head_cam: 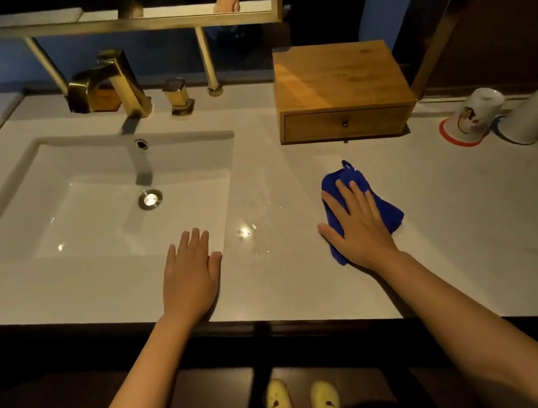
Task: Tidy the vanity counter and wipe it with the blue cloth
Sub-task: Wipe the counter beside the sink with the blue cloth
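Note:
The blue cloth (384, 208) lies crumpled on the white vanity counter (471, 227), to the right of the sink. My right hand (357, 226) presses flat on top of it, fingers spread, covering its middle. My left hand (191, 273) rests palm down on the counter at the sink's front right corner, holding nothing.
A white sink basin (94, 200) with a gold faucet (119, 83) fills the left. A wooden drawer box (341, 90) stands at the back. Two upturned white cups (476, 116) (535, 114) sit on coasters at the far right. The counter's dark front edge runs below my wrists.

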Motion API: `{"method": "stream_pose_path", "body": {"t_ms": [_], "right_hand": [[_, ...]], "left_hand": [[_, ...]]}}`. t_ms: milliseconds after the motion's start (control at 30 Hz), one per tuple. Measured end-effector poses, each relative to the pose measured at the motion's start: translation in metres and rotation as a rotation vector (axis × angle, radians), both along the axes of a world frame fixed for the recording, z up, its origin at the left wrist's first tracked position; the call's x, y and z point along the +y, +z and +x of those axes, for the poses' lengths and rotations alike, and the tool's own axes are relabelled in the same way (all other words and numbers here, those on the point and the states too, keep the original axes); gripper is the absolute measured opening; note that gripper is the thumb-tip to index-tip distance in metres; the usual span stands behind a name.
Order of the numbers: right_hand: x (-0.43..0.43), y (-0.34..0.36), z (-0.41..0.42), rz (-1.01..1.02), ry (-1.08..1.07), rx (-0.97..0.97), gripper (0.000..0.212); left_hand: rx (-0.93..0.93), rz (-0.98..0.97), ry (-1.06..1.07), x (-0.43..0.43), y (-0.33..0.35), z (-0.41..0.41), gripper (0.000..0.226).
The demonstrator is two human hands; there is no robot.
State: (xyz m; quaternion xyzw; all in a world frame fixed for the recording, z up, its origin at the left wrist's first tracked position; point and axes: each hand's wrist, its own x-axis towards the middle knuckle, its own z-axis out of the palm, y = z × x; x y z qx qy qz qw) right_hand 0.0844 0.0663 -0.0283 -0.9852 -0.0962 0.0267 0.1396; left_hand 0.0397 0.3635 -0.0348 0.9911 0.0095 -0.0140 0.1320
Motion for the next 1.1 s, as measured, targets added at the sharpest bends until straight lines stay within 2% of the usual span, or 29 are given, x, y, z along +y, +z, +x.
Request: {"method": "stream_pose_path", "body": {"t_ms": [100,233,333,500,1100], "right_hand": [[0.012,-0.009,0.017,-0.069,-0.112,-0.003,0.068],[0.036,-0.012,0.037,-0.086,-0.352,-0.033,0.070],[0.049,-0.012,0.050,-0.087,-0.444,-0.025,0.071],[0.064,-0.012,0.072,-0.145,-0.331,0.000,0.066],[0.143,-0.012,0.120,-0.073,-0.024,-0.007,0.064]], "left_hand": [[-0.016,0.030,0.005,-0.001,-0.003,-0.002,0.052],[-0.021,0.071,0.034,-0.003,-0.005,-0.003,0.059],[-0.013,0.099,0.099,-0.006,-0.007,-0.005,0.066],[0.006,0.060,0.149,-0.006,-0.010,-0.004,0.068],[0.029,0.042,0.139,-0.005,-0.008,-0.004,0.062]]}}
